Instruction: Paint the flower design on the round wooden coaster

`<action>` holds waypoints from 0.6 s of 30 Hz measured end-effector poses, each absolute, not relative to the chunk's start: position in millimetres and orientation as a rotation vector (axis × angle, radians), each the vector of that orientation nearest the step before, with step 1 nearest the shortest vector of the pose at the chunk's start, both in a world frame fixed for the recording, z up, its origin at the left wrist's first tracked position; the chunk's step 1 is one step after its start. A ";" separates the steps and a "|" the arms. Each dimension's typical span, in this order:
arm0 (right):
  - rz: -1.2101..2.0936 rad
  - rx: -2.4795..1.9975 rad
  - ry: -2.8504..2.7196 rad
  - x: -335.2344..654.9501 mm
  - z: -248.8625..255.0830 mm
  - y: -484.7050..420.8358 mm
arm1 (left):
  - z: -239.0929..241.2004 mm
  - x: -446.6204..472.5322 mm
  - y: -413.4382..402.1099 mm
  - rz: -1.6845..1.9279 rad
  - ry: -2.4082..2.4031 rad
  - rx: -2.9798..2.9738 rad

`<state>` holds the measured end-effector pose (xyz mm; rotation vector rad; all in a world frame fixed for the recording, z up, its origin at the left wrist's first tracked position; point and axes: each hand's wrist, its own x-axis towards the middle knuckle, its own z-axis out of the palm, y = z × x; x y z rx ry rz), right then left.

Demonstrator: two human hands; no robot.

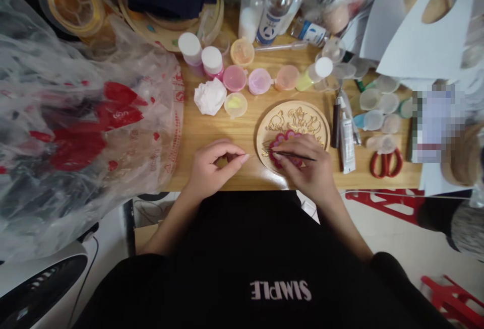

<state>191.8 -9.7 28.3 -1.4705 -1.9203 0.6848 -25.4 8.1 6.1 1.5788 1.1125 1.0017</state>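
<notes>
Fingers (292,144) of the right hand (312,170) are gripping a thin tool (302,157) low, for control, over the round plaque (298,116); left hand (209,170), at its 9 o'clock, is resting on the surface (212,130), fingertips pinched together.

Disc (293,117): pale wood, gold-outlined floral linework, petals at its 6 o'clock filled crimson-pink. Brush (298,156): dark. Disc's 10 to 12 o'clock: yellow-green pot (235,104), pink pot (234,78), lilac pot (259,81), peach pot (286,77). Tissue (209,96), 10 o'clock: white. Scissors (386,162), 4 o'clock: red handles. Bag (75,132), 9 o'clock: clear, red print. Shirt (227,248): black, pale pink lettering.
</notes>
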 end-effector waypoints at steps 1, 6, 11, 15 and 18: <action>0.678 -1.466 -1.920 192.0 28.0 -9.7 | 6.3 -25.4 8.2 1.002 1.109 1.579; 0.662 -1.459 -1.919 192.7 26.9 -9.3 | 6.7 -25.1 8.4 1.007 1.101 1.586; 0.667 -1.450 -1.931 192.0 26.2 -9.2 | 5.5 -25.1 8.0 1.011 1.107 1.596; 0.670 -1.454 -1.930 191.8 25.5 -9.8 | 5.2 -25.6 8.1 1.023 1.091 1.595; 0.686 -1.442 -1.928 192.3 26.0 -10.2 | 5.5 -25.8 8.3 1.023 1.088 1.589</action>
